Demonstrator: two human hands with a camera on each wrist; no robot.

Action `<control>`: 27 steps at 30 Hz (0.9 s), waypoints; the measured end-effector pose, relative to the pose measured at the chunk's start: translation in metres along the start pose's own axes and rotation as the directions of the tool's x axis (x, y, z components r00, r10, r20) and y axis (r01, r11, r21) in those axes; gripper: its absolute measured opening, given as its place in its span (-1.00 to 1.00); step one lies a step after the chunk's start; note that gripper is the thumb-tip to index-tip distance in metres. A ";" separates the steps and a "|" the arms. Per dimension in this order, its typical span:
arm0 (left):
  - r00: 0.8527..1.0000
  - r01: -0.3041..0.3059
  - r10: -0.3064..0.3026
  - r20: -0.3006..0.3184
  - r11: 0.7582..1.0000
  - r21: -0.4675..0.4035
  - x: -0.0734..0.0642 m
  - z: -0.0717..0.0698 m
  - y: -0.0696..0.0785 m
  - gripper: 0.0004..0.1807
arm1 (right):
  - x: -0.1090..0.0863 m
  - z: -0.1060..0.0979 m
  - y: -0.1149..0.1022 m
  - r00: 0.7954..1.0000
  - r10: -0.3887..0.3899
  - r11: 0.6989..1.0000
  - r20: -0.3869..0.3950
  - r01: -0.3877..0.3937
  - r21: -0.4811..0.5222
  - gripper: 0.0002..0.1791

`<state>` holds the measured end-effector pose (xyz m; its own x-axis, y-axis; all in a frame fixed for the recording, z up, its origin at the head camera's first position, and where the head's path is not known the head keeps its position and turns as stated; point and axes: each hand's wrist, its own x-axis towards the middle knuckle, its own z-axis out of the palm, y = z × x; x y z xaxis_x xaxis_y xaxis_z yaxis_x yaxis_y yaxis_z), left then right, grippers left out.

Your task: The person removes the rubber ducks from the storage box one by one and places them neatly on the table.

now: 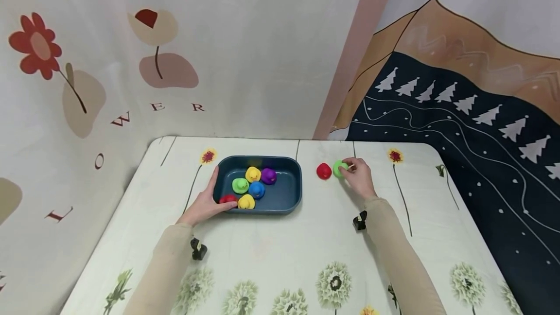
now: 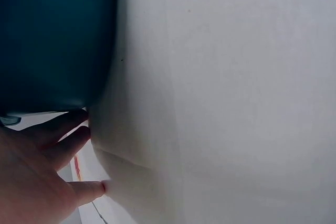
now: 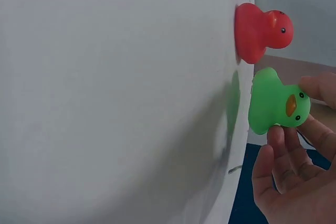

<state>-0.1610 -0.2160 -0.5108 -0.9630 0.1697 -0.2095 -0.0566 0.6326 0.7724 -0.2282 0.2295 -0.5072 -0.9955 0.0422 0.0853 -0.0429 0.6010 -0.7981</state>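
A dark blue tray (image 1: 288, 193) stands on the table with several toy ducks in its left half: a green duck (image 1: 240, 185), a blue duck (image 1: 256, 190), a purple duck (image 1: 269, 176), two yellow ones and a red one. My left hand (image 1: 204, 204) holds the tray's near left corner, thumb along the near rim and fingers at the left end. To the right of the tray, my right hand (image 1: 359, 177) pinches another green duck (image 3: 270, 103) by its head, slightly above the table. Beside it a red duck (image 3: 257, 32) sits on the table.
The table (image 1: 280, 242) wears a white cloth printed with flowers. A printed curtain (image 1: 262, 62) hangs behind it, and a dark blue part with white trees (image 1: 437, 125) is at the right. Black wrist devices (image 1: 199, 249) are on both wrists.
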 end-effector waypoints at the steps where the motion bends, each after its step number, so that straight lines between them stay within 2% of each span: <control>1: 1.000 -0.003 0.003 -0.001 1.000 0.001 0.000 0.000 0.000 0.28 | 0.001 0.000 0.000 1.000 0.003 1.000 -0.005 -0.003 -0.003 -0.69; 16: 1.000 -0.027 0.026 0.011 1.000 0.005 -0.001 0.000 0.003 0.30 | -0.003 0.008 0.007 0.996 0.072 0.997 -0.060 -0.074 -0.027 -0.69; 21: 1.000 -0.007 0.007 0.006 1.000 0.009 0.000 -0.001 0.001 0.30 | -0.004 0.008 0.004 0.995 0.069 0.997 -0.068 -0.071 -0.028 -0.69; 27: 1.000 -0.013 0.013 0.002 1.000 0.008 0.000 -0.001 -0.001 0.30 | -0.006 0.009 0.005 0.995 0.071 0.997 -0.068 -0.073 -0.025 -0.70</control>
<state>-0.1616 -0.2168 -0.5110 -0.9630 0.1798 -0.2008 -0.0418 0.6364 0.7702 -0.2236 0.2250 -0.5169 -0.9879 0.1387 0.0690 0.0315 0.6163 -0.7869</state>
